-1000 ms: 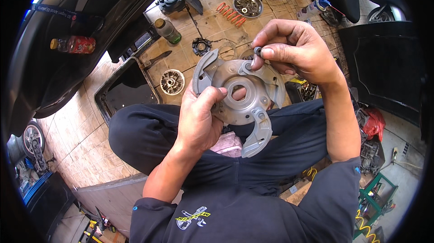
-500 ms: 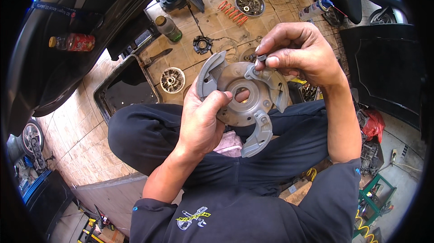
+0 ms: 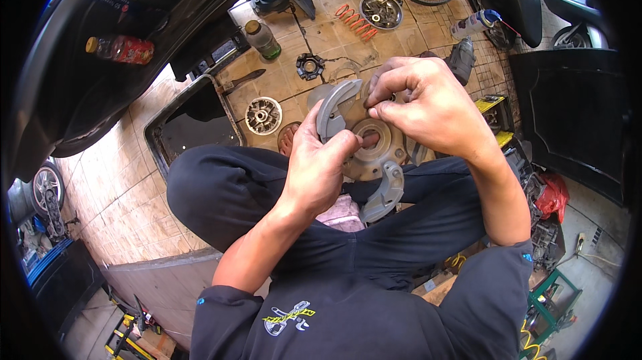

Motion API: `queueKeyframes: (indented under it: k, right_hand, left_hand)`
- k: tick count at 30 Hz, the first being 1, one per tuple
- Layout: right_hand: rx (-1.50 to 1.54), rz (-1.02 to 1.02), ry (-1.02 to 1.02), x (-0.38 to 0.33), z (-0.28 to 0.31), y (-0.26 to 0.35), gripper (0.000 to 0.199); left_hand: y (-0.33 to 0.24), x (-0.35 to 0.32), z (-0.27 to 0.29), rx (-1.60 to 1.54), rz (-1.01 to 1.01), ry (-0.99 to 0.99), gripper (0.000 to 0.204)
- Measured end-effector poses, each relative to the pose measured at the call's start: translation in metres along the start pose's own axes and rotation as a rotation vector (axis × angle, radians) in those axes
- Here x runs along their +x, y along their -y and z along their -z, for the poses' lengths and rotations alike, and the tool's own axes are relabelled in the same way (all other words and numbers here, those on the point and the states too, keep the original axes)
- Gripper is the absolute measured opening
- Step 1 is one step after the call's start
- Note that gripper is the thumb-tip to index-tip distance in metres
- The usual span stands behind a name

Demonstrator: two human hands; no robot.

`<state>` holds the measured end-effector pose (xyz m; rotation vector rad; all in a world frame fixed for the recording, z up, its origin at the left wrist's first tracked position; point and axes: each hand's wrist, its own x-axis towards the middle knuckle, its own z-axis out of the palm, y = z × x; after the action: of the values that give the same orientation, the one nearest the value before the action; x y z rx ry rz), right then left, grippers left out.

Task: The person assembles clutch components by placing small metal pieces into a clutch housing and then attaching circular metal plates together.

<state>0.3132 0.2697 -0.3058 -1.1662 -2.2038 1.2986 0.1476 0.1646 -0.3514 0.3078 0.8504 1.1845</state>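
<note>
My left hand point(image 3: 317, 169) grips a round metal clutch plate point(image 3: 364, 170) above my lap, its thumb along the near-left side. Curved grey shoes sit around the plate's rim, one upper-left shoe point(image 3: 329, 118) beside my left fingers and a lower shoe point(image 3: 386, 194) toward me. A fingertip shows through the plate's centre hole. Over the plate's far side, my right hand point(image 3: 428, 109) is closed in a pinch near the upper-left shoe. The small dark grey round piece in its fingertips is mostly hidden now. The right hand covers the plate's right shoe in part.
A pink cloth point(image 3: 342, 215) lies on my lap. On the tiled floor are a pulley-like metal disc point(image 3: 263, 115), a black ring-shaped part point(image 3: 309, 65), a bottle point(image 3: 263, 41), an orange spring point(image 3: 356, 22), a metal bowl point(image 3: 400, 20), a spray can point(image 3: 475, 24) and a black tray point(image 3: 148, 126).
My right hand has moved left across the plate, from its right shoe toward the upper-left one, still pinching. My left hand and the plate have shifted slightly right in view.
</note>
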Motion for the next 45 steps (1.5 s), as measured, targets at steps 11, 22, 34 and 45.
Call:
queueKeyframes:
  k: [11, 22, 34, 45]
  right_hand:
    - [-0.183, -0.154, 0.265, 0.007, 0.012, 0.007, 0.011]
    - [0.647, -0.281, -0.154, 0.019, 0.037, -0.050, 0.017]
    - [0.962, -0.240, 0.081, -0.021, 0.021, -0.002, 0.022]
    - [0.992, -0.363, 0.289, -0.022, -0.004, 0.008, 0.030]
  left_hand:
    - [0.000, 0.002, 0.005, 0.206, 0.054, 0.020, 0.051]
    - [0.001, 0.012, 0.003, 0.000, 0.002, -0.048, 0.044]
    - [-0.008, 0.017, 0.014, -0.242, -0.110, -0.167, 0.040]
    - [-0.011, 0.012, 0.015, -0.355, -0.053, -0.224, 0.038]
